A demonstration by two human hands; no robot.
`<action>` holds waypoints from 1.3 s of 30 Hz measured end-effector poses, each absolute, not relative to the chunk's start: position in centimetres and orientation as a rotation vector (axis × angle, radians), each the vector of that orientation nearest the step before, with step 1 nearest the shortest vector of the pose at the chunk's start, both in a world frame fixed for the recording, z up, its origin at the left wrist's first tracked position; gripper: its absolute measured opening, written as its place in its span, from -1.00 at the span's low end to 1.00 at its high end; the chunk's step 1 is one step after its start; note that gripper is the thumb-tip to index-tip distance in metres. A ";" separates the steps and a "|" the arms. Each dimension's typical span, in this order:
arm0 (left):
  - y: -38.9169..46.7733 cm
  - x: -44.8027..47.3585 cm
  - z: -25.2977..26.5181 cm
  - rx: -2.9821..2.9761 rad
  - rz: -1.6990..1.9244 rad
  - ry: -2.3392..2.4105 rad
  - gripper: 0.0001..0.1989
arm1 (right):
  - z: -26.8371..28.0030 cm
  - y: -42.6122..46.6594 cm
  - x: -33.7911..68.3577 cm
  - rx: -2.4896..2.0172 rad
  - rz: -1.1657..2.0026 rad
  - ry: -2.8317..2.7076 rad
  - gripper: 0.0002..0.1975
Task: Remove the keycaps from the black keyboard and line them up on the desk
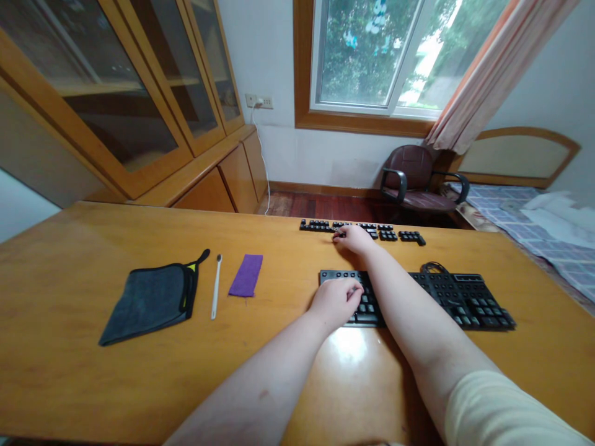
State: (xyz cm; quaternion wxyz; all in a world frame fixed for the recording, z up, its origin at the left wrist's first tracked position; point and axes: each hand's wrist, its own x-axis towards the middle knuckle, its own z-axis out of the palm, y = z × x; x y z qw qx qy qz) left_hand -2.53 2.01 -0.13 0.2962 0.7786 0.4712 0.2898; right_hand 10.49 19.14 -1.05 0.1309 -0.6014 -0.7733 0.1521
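Observation:
A black keyboard lies on the wooden desk, its cable coiled behind it. Over its left part rests my left hand, fingers curled in; whatever they pinch, if anything, is hidden. My right hand reaches across the keyboard to the desk's far side. Between its closed fingertips is a small, thin, metal-looking tool, too small to name exactly. It is at the rows of loose black keycaps laid out along the far edge; my hand covers some of them.
To the left lie a folded dark grey cloth, a white toothbrush and a purple cloth. The desk's far edge runs just behind the keycaps. Beyond it are a glass-door cabinet, an office chair and a bed.

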 end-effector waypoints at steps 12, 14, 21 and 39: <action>2.0 -2.5 0.0 2.059 0.770 1.256 -0.80 | -1.0 19.2 10.4 -1.794 0.329 -2.221 -0.77; 1.9 -2.6 0.1 2.065 0.773 1.252 -0.80 | -1.0 19.1 10.4 -1.775 0.305 -2.199 -0.78; 1.9 -2.6 0.2 2.061 0.772 1.256 -0.80 | -0.7 18.8 10.6 -1.773 0.376 -2.242 -0.75; 1.8 -2.6 0.6 2.052 0.727 1.281 -0.79 | -1.1 19.1 9.7 -1.881 0.223 -2.165 -0.78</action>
